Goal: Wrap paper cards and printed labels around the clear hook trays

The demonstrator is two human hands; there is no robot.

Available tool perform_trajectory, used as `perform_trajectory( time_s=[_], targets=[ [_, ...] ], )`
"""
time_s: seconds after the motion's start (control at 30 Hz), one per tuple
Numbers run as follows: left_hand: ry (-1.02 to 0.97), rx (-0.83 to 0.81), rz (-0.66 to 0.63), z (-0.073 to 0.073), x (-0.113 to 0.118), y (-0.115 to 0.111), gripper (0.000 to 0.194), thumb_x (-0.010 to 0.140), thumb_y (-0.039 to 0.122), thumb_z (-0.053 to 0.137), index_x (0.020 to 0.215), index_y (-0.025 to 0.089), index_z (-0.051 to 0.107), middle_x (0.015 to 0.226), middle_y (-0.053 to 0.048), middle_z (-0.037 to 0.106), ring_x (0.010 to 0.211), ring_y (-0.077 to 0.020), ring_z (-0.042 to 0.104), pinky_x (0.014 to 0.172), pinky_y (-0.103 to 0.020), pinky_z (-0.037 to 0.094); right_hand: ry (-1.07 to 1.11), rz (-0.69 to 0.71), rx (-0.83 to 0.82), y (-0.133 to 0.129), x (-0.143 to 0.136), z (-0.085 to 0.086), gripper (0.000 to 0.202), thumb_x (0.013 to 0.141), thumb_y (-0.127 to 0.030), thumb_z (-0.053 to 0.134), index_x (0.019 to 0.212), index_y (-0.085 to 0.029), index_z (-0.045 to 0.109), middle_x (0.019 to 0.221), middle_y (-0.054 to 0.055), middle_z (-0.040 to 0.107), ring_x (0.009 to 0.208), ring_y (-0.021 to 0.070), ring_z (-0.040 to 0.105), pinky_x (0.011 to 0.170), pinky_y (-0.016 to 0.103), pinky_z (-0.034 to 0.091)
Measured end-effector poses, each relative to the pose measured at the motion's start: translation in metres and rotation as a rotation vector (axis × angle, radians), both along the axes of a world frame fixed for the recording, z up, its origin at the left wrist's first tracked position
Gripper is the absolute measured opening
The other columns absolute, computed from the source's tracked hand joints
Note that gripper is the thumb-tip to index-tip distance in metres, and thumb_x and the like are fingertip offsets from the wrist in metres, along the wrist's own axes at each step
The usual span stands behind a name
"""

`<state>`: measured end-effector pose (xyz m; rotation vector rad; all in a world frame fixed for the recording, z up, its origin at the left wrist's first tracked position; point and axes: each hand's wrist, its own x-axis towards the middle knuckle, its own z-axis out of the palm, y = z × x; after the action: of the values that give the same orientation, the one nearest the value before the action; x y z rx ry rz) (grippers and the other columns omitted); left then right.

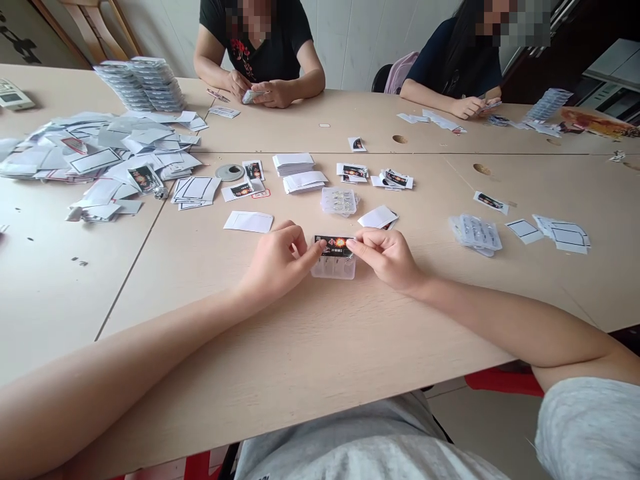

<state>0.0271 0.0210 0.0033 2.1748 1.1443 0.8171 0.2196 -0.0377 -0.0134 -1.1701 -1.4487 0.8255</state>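
Note:
A small black printed label (334,247) with an orange burst is stretched between my two hands at the table's near middle. My left hand (280,260) is closed with its thumb on the label's left end. At the right end, the thumb and forefinger of my right hand (387,259) pinch it. Under the label lies a clear plastic compartment box (333,269), its upper part covered; whether the label touches it I cannot tell. Just beyond are another clear box stack (339,201) and a white paper slip (379,217) over a dark label.
A large heap of white slips (100,157) spreads at left, with stacked clear boxes (143,83) behind it. Paper piles (299,172), a tape roll (230,173) and loose labels (353,172) lie ahead. More boxes (475,235) sit right. Two people (260,60) work opposite.

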Motion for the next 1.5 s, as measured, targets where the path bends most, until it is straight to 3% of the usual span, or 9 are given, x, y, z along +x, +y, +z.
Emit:
perform_trajectory(
  time_s=[0.1, 0.23, 0.3, 0.43, 0.6, 0.83, 1.03, 1.27, 1.5],
  targets=[
    [-0.064, -0.122, -0.030, -0.001, -0.003, 0.006, 0.032, 0.076, 0.046, 0.063, 0.067, 0.018, 0.048, 0.067, 0.000, 0.052, 0.060, -0.0121, 0.046, 0.053, -0.026, 0.035, 0.048, 0.007, -0.013, 0.000, 0.000, 0.001, 0.049, 0.082, -0.032, 0.060, 0.052, -0.019, 0.023, 0.056, -0.003, 0.031, 0.055, 0.0095, 0.030, 0.055, 0.028, 0.026],
    [-0.203, -0.445, -0.253, -0.001, -0.003, 0.008, 0.020, 0.081, 0.039, 0.055, 0.086, 0.019, 0.056, 0.078, -0.002, 0.059, 0.066, -0.0134, 0.053, 0.057, -0.026, 0.041, 0.056, 0.057, -0.035, -0.001, -0.003, 0.000, 0.049, 0.082, -0.030, 0.059, 0.051, -0.019, 0.022, 0.055, -0.004, 0.029, 0.055, 0.0093, 0.028, 0.054, 0.028, 0.025],
    [-0.158, -0.502, -0.312, 0.001, -0.003, 0.005, 0.022, 0.083, 0.040, 0.053, 0.081, 0.019, 0.059, 0.072, -0.002, 0.058, 0.063, -0.0133, 0.052, 0.054, -0.026, 0.039, 0.040, 0.080, -0.041, -0.002, -0.006, 0.000, 0.049, 0.082, -0.030, 0.059, 0.051, -0.019, 0.022, 0.055, -0.004, 0.030, 0.054, 0.0090, 0.028, 0.053, 0.028, 0.025],
    [-0.042, -0.425, -0.339, 0.006, -0.001, -0.001, 0.039, 0.081, 0.050, 0.056, 0.061, 0.016, 0.056, 0.055, 0.001, 0.044, 0.051, -0.0096, 0.040, 0.045, -0.023, 0.029, -0.002, 0.138, -0.003, -0.008, -0.010, 0.002, 0.048, 0.081, -0.026, 0.059, 0.050, -0.019, 0.024, 0.056, -0.003, 0.038, 0.054, 0.0089, 0.033, 0.053, 0.027, 0.028],
    [-0.121, -0.618, -0.497, 0.008, -0.002, 0.000, 0.042, 0.086, 0.051, 0.050, 0.063, 0.016, 0.056, 0.054, 0.002, 0.042, 0.050, -0.0085, 0.038, 0.046, -0.023, 0.031, 0.035, 0.198, 0.000, -0.009, -0.007, 0.004, 0.046, 0.081, -0.021, 0.059, 0.050, -0.018, 0.026, 0.059, -0.003, 0.041, 0.055, 0.0085, 0.034, 0.053, 0.027, 0.027],
    [-0.095, -0.569, -0.377, 0.007, -0.003, 0.007, 0.044, 0.088, 0.052, 0.046, 0.074, 0.012, 0.061, 0.061, -0.001, 0.057, 0.053, -0.0090, 0.052, 0.049, -0.020, 0.040, 0.236, 0.153, -0.074, 0.002, -0.001, -0.006, 0.050, 0.081, -0.026, 0.062, 0.050, -0.017, 0.024, 0.054, -0.005, 0.031, 0.054, 0.0078, 0.029, 0.055, 0.026, 0.027],
    [-0.123, -0.575, -0.370, 0.003, -0.002, 0.008, 0.043, 0.086, 0.052, 0.049, 0.074, 0.013, 0.060, 0.063, -0.001, 0.060, 0.054, -0.0096, 0.057, 0.048, -0.018, 0.042, 0.301, 0.161, -0.281, 0.006, 0.002, -0.003, 0.033, 0.081, -0.042, 0.062, 0.068, -0.019, 0.043, 0.060, -0.005, 0.044, 0.055, 0.0078, 0.041, 0.052, 0.023, 0.032],
    [-0.156, -0.529, -0.354, -0.002, -0.002, 0.010, 0.046, 0.088, 0.054, 0.045, 0.076, 0.012, 0.060, 0.064, -0.001, 0.057, 0.054, -0.0087, 0.053, 0.051, -0.020, 0.044, 0.012, 0.233, -0.340, 0.005, 0.000, 0.003, 0.031, 0.084, -0.046, 0.057, 0.075, -0.016, 0.056, 0.056, -0.004, 0.050, 0.044, 0.0063, 0.043, 0.041, 0.021, 0.030],
    [-0.219, -0.584, -0.362, -0.004, -0.001, 0.011, 0.037, 0.084, 0.046, 0.055, 0.096, 0.012, 0.061, 0.074, -0.003, 0.060, 0.059, -0.0096, 0.054, 0.051, -0.021, 0.045, 0.100, 0.242, -0.353, 0.008, 0.005, 0.000, 0.031, 0.086, -0.047, 0.055, 0.079, -0.016, 0.056, 0.059, -0.004, 0.053, 0.044, 0.0061, 0.048, 0.040, 0.020, 0.034]
  ],
)
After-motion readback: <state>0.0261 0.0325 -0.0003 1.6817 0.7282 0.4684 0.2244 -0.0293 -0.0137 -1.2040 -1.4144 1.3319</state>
